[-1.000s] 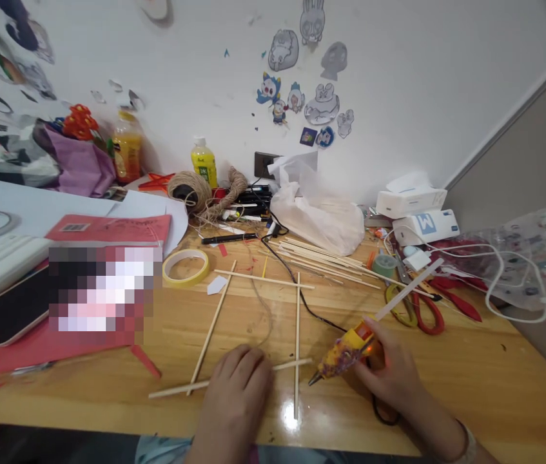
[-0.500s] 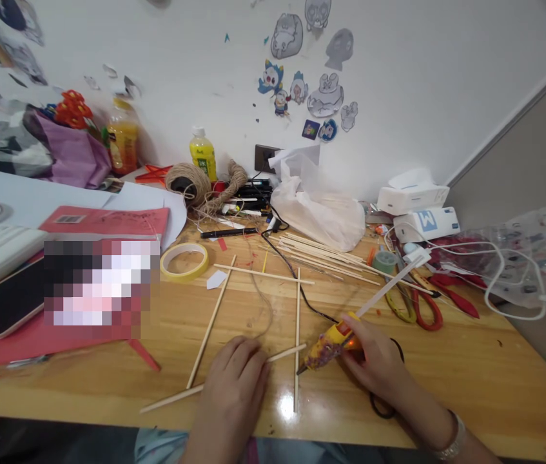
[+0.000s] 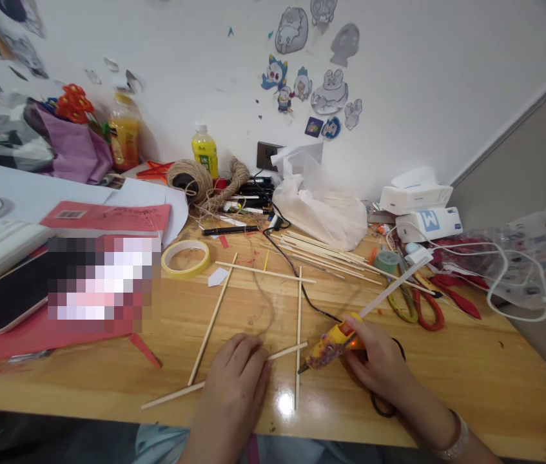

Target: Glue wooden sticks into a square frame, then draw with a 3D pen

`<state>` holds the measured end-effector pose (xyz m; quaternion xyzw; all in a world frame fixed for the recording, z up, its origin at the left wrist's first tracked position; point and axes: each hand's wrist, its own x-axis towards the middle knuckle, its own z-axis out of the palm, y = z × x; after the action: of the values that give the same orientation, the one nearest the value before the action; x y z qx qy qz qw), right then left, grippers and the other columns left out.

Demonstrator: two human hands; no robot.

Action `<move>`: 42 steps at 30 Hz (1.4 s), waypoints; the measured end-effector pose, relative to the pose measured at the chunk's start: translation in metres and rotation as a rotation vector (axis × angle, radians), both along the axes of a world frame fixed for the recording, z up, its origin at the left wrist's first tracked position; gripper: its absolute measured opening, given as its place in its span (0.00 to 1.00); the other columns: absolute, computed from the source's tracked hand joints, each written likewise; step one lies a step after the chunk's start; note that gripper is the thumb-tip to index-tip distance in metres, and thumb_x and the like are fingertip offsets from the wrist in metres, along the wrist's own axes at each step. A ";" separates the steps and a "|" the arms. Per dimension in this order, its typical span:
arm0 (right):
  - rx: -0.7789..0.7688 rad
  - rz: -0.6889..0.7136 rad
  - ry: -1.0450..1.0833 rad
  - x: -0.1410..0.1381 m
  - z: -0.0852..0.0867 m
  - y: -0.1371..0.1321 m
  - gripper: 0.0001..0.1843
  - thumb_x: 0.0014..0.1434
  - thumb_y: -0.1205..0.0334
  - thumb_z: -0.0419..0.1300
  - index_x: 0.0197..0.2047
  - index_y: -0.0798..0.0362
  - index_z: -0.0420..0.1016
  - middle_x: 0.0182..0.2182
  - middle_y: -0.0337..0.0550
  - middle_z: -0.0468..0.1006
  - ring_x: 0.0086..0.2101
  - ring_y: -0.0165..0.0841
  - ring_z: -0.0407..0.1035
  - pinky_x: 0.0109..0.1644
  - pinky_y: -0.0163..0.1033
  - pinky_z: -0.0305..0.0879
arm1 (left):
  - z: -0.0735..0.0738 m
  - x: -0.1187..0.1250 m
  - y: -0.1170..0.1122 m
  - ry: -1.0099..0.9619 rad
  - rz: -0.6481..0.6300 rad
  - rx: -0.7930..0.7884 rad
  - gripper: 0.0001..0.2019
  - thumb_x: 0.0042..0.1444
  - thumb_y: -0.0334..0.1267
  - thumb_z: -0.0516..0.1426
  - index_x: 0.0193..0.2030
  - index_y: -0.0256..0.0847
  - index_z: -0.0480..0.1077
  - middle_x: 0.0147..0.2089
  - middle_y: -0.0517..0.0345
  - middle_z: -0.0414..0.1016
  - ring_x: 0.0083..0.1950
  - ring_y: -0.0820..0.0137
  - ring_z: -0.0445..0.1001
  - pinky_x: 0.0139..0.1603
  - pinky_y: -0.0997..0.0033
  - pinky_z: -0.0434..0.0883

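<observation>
My right hand (image 3: 381, 361) is closed around a yellow hot glue gun (image 3: 333, 341) with a long glue stick (image 3: 393, 283) sticking out of its back. The gun's nozzle points down at the right wooden stick (image 3: 299, 322), touching it or just over it. My left hand (image 3: 236, 380) is closed over the middle of a slanted front stick (image 3: 171, 394), whose two ends show on either side. A left stick (image 3: 212, 319) and a back stick (image 3: 263, 272) lie with these in a rough four-sided frame. The left fingertips are partly hidden.
Loose sticks (image 3: 331, 254) lie behind the frame, beside scissors (image 3: 415, 309) and a white plastic bag (image 3: 318, 209). A yellow tape roll (image 3: 185, 259), twine (image 3: 190, 180) and a phone (image 3: 11, 293) are to the left. The gun's black cord (image 3: 311, 303) crosses the table.
The view has shifted very slightly. Both hands, the glue gun and the sticks keep nearly the same places, with the nozzle still at the right stick.
</observation>
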<state>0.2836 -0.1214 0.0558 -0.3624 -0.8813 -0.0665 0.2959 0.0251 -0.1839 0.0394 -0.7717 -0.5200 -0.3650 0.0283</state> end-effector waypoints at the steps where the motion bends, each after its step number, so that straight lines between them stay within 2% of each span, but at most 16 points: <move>1: 0.001 0.002 -0.001 0.000 0.000 0.000 0.30 0.55 0.73 0.49 0.61 0.51 0.51 0.32 0.44 0.79 0.30 0.38 0.75 0.30 0.39 0.72 | 0.000 0.000 0.000 0.000 -0.004 0.002 0.05 0.58 0.26 0.53 0.40 0.36 0.68 0.41 0.50 0.72 0.47 0.62 0.67 0.49 0.56 0.70; 6: -0.009 0.022 0.002 0.000 0.001 0.002 0.31 0.55 0.74 0.48 0.61 0.51 0.49 0.34 0.44 0.79 0.33 0.38 0.75 0.33 0.40 0.73 | -0.001 -0.001 0.000 0.000 -0.023 0.008 0.05 0.57 0.26 0.54 0.40 0.36 0.68 0.41 0.50 0.71 0.47 0.62 0.67 0.49 0.56 0.69; 16: 0.003 0.009 0.000 0.001 0.001 0.001 0.33 0.53 0.75 0.48 0.61 0.51 0.50 0.34 0.43 0.79 0.32 0.37 0.76 0.34 0.39 0.72 | 0.001 0.000 0.000 0.001 -0.025 0.007 0.05 0.57 0.26 0.53 0.40 0.35 0.68 0.41 0.50 0.71 0.47 0.62 0.66 0.49 0.57 0.69; 27: 0.024 -0.010 -0.033 0.002 0.000 0.001 0.31 0.51 0.77 0.48 0.59 0.52 0.51 0.33 0.44 0.78 0.31 0.37 0.74 0.32 0.38 0.71 | -0.002 -0.001 -0.001 0.005 -0.011 -0.018 0.06 0.57 0.25 0.54 0.40 0.36 0.68 0.41 0.49 0.72 0.47 0.61 0.67 0.50 0.55 0.69; 34: 0.114 -0.055 -0.079 0.007 -0.003 0.000 0.29 0.53 0.76 0.48 0.58 0.51 0.54 0.32 0.43 0.78 0.28 0.36 0.73 0.30 0.37 0.68 | -0.001 0.000 -0.001 -0.007 -0.014 -0.007 0.06 0.57 0.25 0.53 0.39 0.36 0.68 0.41 0.50 0.72 0.47 0.63 0.68 0.51 0.57 0.69; 38: 0.148 -0.184 -0.063 0.016 -0.007 0.006 0.25 0.58 0.67 0.52 0.59 0.53 0.55 0.33 0.46 0.78 0.30 0.39 0.73 0.32 0.40 0.69 | 0.003 -0.001 0.000 -0.007 0.005 0.017 0.05 0.58 0.27 0.53 0.38 0.38 0.69 0.40 0.51 0.72 0.46 0.63 0.69 0.49 0.57 0.70; 42: -0.008 -0.508 0.026 0.026 -0.004 0.019 0.30 0.59 0.58 0.53 0.63 0.57 0.52 0.46 0.55 0.75 0.40 0.44 0.73 0.38 0.45 0.70 | 0.008 -0.004 0.002 0.020 0.020 0.105 0.06 0.58 0.29 0.53 0.36 0.40 0.70 0.38 0.53 0.74 0.45 0.63 0.70 0.46 0.60 0.72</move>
<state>0.3095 -0.1020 0.0522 -0.5744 -0.7583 -0.1305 0.2795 0.0208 -0.1820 0.0472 -0.7676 -0.5075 -0.3836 0.0776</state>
